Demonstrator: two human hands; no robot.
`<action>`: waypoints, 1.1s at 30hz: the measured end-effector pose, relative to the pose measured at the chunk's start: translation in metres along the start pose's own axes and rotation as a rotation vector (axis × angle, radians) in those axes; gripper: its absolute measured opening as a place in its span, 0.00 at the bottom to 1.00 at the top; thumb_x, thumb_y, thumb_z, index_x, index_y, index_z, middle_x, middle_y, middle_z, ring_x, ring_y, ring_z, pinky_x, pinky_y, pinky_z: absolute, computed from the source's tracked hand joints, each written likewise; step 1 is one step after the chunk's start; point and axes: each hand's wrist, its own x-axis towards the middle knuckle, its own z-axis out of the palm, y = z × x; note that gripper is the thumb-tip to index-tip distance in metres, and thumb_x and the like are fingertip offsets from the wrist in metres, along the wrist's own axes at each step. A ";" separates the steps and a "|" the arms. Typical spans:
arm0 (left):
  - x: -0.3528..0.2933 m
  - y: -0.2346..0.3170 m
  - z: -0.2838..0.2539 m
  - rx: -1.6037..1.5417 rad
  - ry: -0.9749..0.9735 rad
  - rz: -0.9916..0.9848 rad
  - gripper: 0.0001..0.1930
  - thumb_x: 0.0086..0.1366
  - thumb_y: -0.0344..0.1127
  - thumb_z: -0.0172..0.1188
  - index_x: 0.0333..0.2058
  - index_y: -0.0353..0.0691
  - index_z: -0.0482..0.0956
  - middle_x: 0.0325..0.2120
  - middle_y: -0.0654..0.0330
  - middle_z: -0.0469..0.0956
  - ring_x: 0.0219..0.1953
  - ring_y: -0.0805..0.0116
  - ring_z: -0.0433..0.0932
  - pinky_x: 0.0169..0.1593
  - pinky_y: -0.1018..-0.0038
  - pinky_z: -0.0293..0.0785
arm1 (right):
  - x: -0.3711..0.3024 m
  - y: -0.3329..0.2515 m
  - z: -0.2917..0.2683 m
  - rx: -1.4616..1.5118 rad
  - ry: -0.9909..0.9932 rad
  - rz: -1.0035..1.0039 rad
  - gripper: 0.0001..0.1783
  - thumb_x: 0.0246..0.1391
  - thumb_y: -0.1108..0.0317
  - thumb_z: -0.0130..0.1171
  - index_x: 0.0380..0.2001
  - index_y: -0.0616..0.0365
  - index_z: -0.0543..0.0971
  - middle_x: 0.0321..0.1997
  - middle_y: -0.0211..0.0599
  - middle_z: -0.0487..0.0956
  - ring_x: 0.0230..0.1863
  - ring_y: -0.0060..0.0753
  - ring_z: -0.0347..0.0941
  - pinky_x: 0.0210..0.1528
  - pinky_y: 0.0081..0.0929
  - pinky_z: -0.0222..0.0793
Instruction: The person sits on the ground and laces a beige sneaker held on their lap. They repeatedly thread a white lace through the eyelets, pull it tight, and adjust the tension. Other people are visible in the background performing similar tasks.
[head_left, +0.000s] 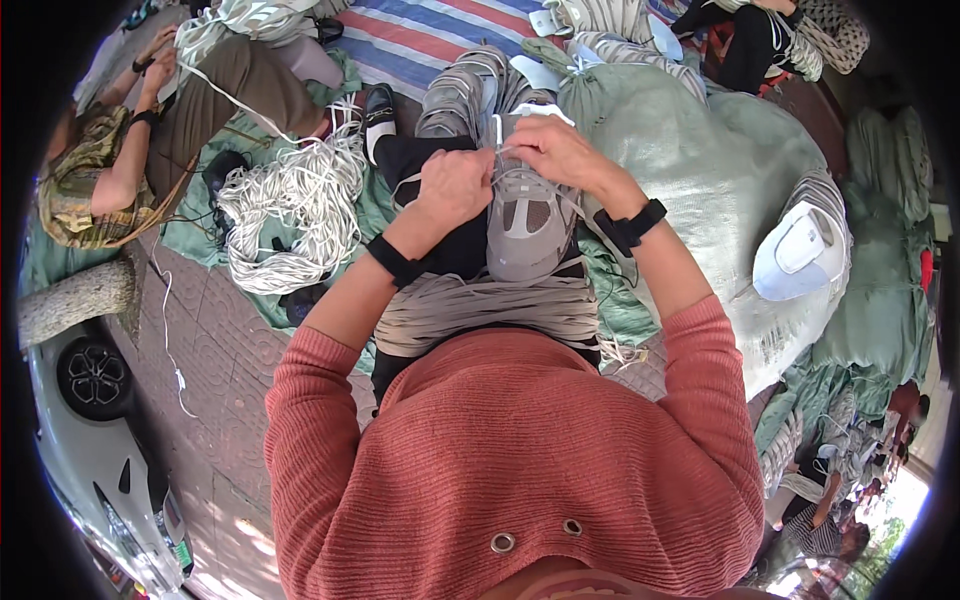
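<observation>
A grey shoe upper (528, 250) rests on my lap, toe toward me. At its lacing holes, both my hands are closed on a pale shoelace (512, 165). My left hand (455, 188) is at the left edge of the upper, fingers curled round the lace. From the right, my right hand (560, 155) pinches the lace near the tongue, and the exact fingertip grip is partly hidden. A loop of lace hangs at the right side of the upper. Across my thighs lies a thick bundle of flat grey laces (470, 312).
Stacked shoe uppers (455, 98) lie ahead, on a striped tarp (415, 42). At the right bulges a pale green sack (670, 170), bearing more uppers (800, 245). A heap of white laces (290, 215) lies left, near a seated person (120, 170). A car (100, 450) stands lower left.
</observation>
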 end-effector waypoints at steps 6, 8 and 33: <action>0.023 0.004 0.004 0.023 -0.172 -0.096 0.07 0.49 0.35 0.56 0.26 0.45 0.81 0.25 0.52 0.80 0.31 0.47 0.80 0.36 0.55 0.77 | -0.009 0.006 0.011 0.186 0.013 0.110 0.04 0.53 0.70 0.58 0.31 0.56 0.80 0.28 0.36 0.73 0.33 0.37 0.71 0.37 0.32 0.66; 0.030 0.002 -0.002 0.112 -0.299 -0.142 0.09 0.49 0.36 0.58 0.28 0.45 0.85 0.29 0.50 0.83 0.36 0.51 0.83 0.40 0.58 0.79 | -0.010 0.002 0.012 0.240 0.029 0.128 0.06 0.52 0.70 0.57 0.32 0.56 0.82 0.29 0.40 0.75 0.34 0.41 0.74 0.38 0.34 0.68; 0.019 -0.042 0.005 -0.430 -0.034 0.083 0.06 0.48 0.30 0.71 0.26 0.40 0.82 0.20 0.55 0.79 0.22 0.62 0.79 0.29 0.70 0.74 | 0.002 0.012 0.030 0.074 -0.165 0.216 0.08 0.45 0.67 0.62 0.28 0.58 0.78 0.31 0.43 0.77 0.35 0.49 0.74 0.36 0.42 0.68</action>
